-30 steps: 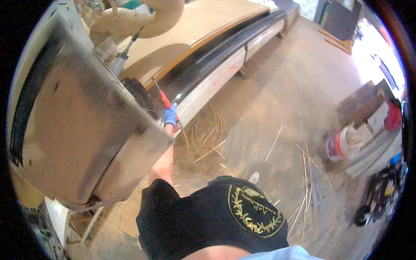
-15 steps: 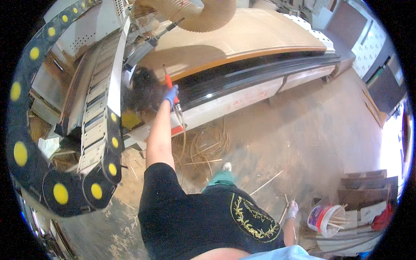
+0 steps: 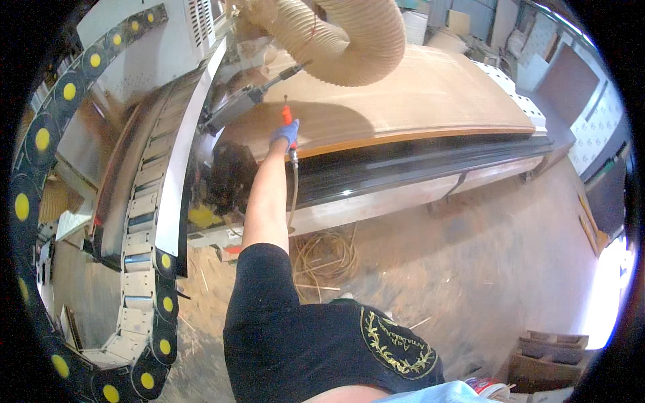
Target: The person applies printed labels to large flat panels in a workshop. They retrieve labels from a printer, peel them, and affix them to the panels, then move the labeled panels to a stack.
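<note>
My left hand (image 3: 285,136), in a blue glove, is closed around a red air blow gun (image 3: 287,114). The arm reaches forward, and the gun's thin nozzle points away from me over the near left part of a large brown board (image 3: 430,94). From the gun's lower end a pale air hose (image 3: 294,195) hangs down past the edge of a long machine bed (image 3: 403,176). The board lies flat on that bed. No part of my right hand shows.
A thick ribbed duct (image 3: 376,50) hangs over the board. On my left curves a black cable chain (image 3: 168,304) with yellow discs. Coiled hose (image 3: 329,258) and thin sticks lie on the dusty floor. A bucket (image 3: 489,387) and stacked boards (image 3: 547,366) are at lower right.
My left hand has moved forward and right with the air blow gun, farther over the board. The view has shifted, and my right hand has left the picture at the lower right.
</note>
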